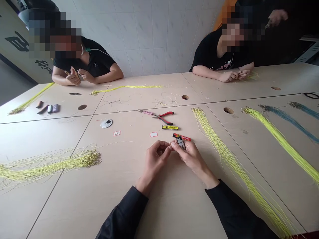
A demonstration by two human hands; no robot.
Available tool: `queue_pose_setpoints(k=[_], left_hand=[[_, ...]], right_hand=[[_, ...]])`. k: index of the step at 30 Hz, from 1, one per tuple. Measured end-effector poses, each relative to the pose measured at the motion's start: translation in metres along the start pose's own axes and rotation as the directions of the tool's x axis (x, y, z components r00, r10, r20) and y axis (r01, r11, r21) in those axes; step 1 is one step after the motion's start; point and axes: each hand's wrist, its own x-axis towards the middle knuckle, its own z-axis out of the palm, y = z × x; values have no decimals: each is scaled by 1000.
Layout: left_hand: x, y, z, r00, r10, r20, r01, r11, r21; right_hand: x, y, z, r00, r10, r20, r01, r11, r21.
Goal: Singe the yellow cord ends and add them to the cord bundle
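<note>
Pinching a fine strand at its fingertips, the left hand met the right hand, which also held a grey-black lighter under its thumb and fingers.

Surface: pale wood-toned tabletop, dark seams, four round holes seen. Room: a tiled wall stood behind; two people in black short sleeves sat across, hands raised or on the tabletop. Another hand showed at upper right.

Orientation: the lighter's long axis ran away from the wearer, its far end angled slightly left. The strand's direction was too small to tell.

Count: one lighter in the grip; two more just beyond it, one yellow-black, one red-black. Farther beyond, two hand tools: one with pink handles, one red-handled pair of pliers. Two red-edged labels and one round disc lay beyond and left. Five yellow cord bundles were noted, one left of the grip, one right; two blue bundles lay farther right.
</note>
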Motion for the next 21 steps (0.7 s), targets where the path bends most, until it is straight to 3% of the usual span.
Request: queue_pose_setpoints(k=[9, 21], left_hand=[[1, -7, -1, 999, 46, -20, -43, 993, 111], [-2, 7, 0, 998, 63, -28, -57, 983, 174]], right_hand=[[1, -3, -2, 999, -41, -17, 40, 997, -64], [1, 3, -4, 993, -115, 20, 116, 979, -166]])
